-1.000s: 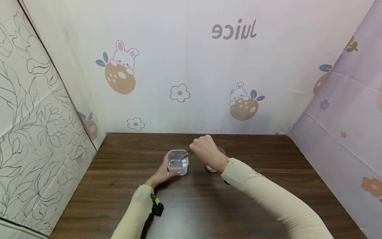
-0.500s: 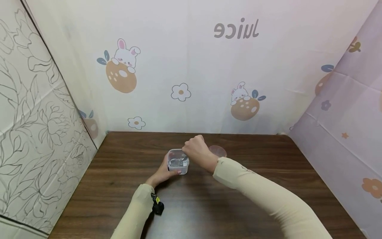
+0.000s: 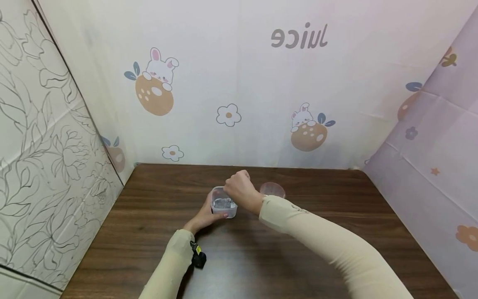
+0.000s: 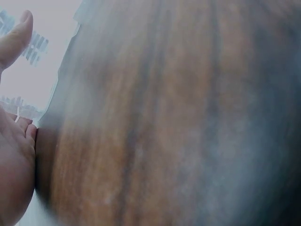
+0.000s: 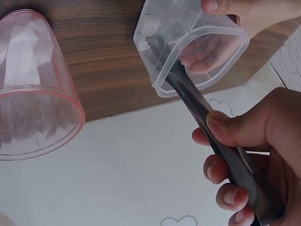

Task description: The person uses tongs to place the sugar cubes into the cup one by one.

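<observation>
My left hand (image 3: 204, 216) holds a clear, square plastic container (image 3: 224, 212) upright on the table, with the thumb on the near side. In my right hand (image 3: 242, 191) is a pair of dark metal tongs (image 5: 197, 108), gripped near the hinged end. Their serrated tips reach through the mouth of the container, as the right wrist view shows. Something clear and shiny lies at the container's bottom; its kind cannot be made out. A see-through pink cup (image 3: 272, 189) stands to the right, partly behind my right wrist. The left wrist view catches part of the container wall (image 4: 44, 70) beside the thumb.
The dark wooden table (image 3: 239, 265) ends at a patterned fabric backdrop (image 3: 194, 74). A black wrist camera (image 3: 198, 258) sits on the left sleeve. Side panels (image 3: 56, 145) border the table left and right.
My right hand has moved left with the tongs, away from the pink cup and closer over the container. More of the cup shows now. The left hand keeps its hold.
</observation>
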`<state>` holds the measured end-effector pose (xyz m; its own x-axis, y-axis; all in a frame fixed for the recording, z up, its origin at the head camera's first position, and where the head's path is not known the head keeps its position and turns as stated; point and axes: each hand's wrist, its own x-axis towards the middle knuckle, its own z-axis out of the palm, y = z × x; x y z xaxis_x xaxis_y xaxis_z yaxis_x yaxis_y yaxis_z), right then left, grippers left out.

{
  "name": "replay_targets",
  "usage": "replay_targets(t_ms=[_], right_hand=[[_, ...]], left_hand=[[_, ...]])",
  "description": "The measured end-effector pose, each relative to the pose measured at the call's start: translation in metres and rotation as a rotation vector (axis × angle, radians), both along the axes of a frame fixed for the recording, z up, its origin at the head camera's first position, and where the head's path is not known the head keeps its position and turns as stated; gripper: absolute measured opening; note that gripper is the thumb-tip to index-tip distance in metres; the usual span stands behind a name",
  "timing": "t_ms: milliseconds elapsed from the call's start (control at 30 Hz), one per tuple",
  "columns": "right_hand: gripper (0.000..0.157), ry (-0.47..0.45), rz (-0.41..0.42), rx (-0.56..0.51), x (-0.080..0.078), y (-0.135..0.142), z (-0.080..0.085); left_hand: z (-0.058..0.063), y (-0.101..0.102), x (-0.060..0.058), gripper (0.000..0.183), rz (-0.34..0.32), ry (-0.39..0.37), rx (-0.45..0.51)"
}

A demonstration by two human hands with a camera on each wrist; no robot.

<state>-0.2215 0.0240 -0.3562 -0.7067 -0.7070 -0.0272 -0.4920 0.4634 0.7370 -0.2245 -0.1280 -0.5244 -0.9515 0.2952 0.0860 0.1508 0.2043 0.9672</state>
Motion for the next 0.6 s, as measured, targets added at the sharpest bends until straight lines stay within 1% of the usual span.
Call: replay_targets(t_ms=[100,167,400,500,600], right_hand=[[0.032,-0.002,0.002,0.024,-0.001,-0.002,-0.004],[0.030,0.000,0.001,0.032,-0.001,-0.003,-0.007],[0.029,0.008,0.004,0.039,-0.002,-0.003,-0.012],[0.029,0.009,0.012,0.038,-0.004,-0.002,-0.014],[0.029,0.011,0.024,0.016,-0.005,0.001,-0.015]], left_hand=[[0.001,0.001,0.000,0.098,-0.003,0.006,0.010],[0.005,0.001,0.002,0.097,-0.009,0.008,0.018],[0.034,0.001,0.015,0.093,-0.048,-0.003,0.020],[0.037,0.001,0.016,0.093,-0.058,-0.008,0.016],[0.037,0.000,0.017,0.094,-0.062,-0.011,0.019]])
